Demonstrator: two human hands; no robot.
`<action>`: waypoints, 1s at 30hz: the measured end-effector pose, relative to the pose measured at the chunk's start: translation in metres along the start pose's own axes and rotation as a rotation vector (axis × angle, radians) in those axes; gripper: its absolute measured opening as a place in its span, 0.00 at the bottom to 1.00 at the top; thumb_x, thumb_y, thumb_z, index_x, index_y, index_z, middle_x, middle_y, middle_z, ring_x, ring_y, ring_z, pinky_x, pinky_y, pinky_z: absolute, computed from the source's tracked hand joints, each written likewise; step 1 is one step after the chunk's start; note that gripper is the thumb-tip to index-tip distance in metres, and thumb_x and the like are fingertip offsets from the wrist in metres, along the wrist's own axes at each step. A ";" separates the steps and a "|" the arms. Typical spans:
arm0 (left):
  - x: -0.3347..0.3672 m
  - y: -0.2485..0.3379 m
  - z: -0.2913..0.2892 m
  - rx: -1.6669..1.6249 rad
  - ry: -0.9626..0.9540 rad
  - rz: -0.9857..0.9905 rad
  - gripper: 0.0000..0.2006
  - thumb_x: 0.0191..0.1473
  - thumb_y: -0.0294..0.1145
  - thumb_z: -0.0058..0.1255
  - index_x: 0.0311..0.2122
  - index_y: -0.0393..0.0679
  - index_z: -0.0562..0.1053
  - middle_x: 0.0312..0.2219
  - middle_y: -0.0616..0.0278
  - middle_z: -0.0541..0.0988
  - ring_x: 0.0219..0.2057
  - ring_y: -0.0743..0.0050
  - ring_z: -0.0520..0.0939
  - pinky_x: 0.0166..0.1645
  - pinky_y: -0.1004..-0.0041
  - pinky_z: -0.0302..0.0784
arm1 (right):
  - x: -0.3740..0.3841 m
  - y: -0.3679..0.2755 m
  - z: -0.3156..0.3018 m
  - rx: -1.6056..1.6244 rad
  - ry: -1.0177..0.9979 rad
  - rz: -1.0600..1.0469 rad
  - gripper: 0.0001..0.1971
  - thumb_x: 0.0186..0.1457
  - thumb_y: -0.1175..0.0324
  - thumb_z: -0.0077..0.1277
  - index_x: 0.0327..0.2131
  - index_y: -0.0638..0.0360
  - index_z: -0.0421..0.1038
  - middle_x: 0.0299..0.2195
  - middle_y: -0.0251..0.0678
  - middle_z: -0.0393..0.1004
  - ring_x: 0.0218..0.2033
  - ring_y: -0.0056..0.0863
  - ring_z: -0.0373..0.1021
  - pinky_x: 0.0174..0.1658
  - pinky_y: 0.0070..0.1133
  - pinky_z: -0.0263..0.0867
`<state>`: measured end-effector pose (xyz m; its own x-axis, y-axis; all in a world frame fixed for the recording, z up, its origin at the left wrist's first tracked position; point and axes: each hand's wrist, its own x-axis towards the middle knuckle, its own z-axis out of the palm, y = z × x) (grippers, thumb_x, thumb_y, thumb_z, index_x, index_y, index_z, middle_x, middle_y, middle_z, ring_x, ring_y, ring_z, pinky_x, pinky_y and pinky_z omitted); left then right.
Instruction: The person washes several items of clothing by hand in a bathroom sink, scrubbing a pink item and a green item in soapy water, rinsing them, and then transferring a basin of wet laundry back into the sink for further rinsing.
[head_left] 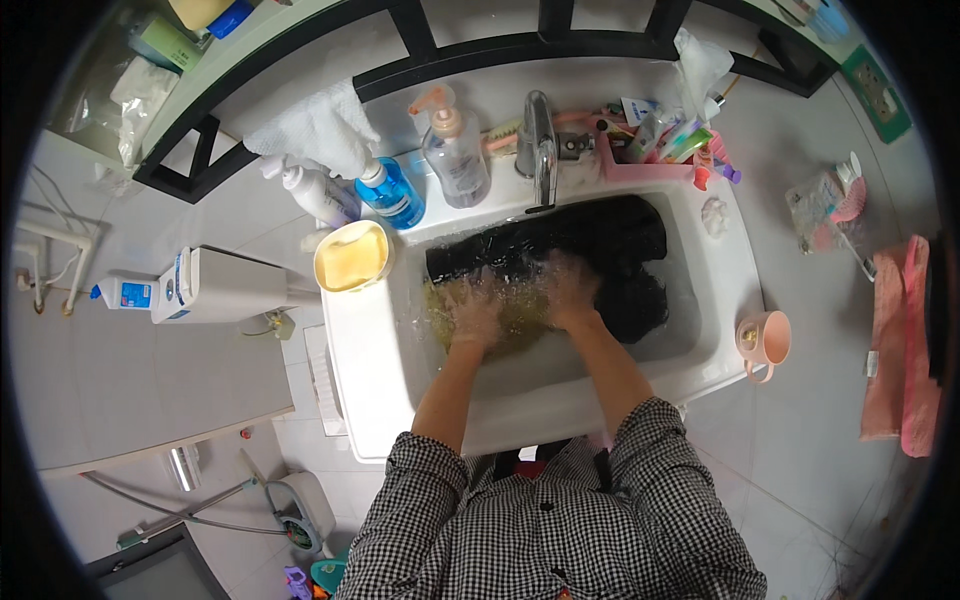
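Note:
Both hands are down in the water of a white sink (370, 385). Black cloth (600, 230) fills the far and right part of the basin. Beneath and between the hands lies something yellow-green (522, 310), blurred by the splashing water; it looks like cloth. My left hand (474, 308) presses on the yellow-green patch with its fingers spread. To its right, my right hand (572, 288) touches the near edge of the black cloth. Its fingers are smeared by motion and water, so their grip does not show. The chrome faucet (542, 150) stands behind the basin.
A soap dish with yellow soap (354, 257) sits on the left rim. Behind it stand a blue bottle (392, 194) and a clear pump bottle (457, 160). A pink basket (650, 170) holds small tubes at back right. A pink mug (765, 338) is beside the right rim.

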<state>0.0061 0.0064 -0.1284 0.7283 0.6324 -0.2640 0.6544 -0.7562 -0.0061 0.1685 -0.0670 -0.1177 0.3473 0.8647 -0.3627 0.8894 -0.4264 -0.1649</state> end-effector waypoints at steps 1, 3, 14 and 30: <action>-0.002 -0.001 -0.004 0.006 0.003 0.002 0.24 0.43 0.46 0.47 0.49 0.62 0.63 0.58 0.60 0.46 0.57 0.49 0.48 0.53 0.35 0.29 | 0.001 0.001 -0.005 0.036 -0.011 0.006 0.28 0.41 0.65 0.48 0.51 0.42 0.58 0.59 0.34 0.35 0.59 0.45 0.34 0.53 0.52 0.37; -0.005 -0.004 -0.013 -0.169 -0.133 -0.052 0.19 0.44 0.41 0.44 0.45 0.56 0.68 0.54 0.60 0.56 0.57 0.52 0.49 0.55 0.40 0.33 | -0.006 0.001 -0.016 0.057 -0.036 -0.017 0.27 0.40 0.65 0.48 0.50 0.44 0.60 0.59 0.34 0.38 0.59 0.42 0.35 0.53 0.50 0.39; -0.015 0.046 -0.046 -1.285 0.710 -0.048 0.09 0.36 0.21 0.48 0.29 0.35 0.71 0.36 0.57 0.69 0.39 0.66 0.69 0.44 0.77 0.64 | -0.038 0.001 0.002 1.907 -0.151 0.257 0.20 0.44 0.58 0.48 0.42 0.52 0.66 0.44 0.36 0.65 0.45 0.32 0.62 0.48 0.29 0.59; -0.043 -0.040 -0.054 -0.643 0.717 -0.337 0.15 0.32 0.35 0.56 0.30 0.42 0.73 0.38 0.57 0.68 0.41 0.55 0.68 0.43 0.65 0.67 | -0.067 -0.009 -0.018 1.934 -0.046 0.555 0.23 0.45 0.61 0.52 0.46 0.53 0.61 0.43 0.35 0.64 0.44 0.32 0.61 0.46 0.28 0.59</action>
<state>-0.0403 0.0188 -0.0644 0.2978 0.9073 0.2968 0.6792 -0.4199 0.6019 0.1427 -0.1169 -0.0755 0.3847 0.5716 -0.7248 -0.7327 -0.2884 -0.6164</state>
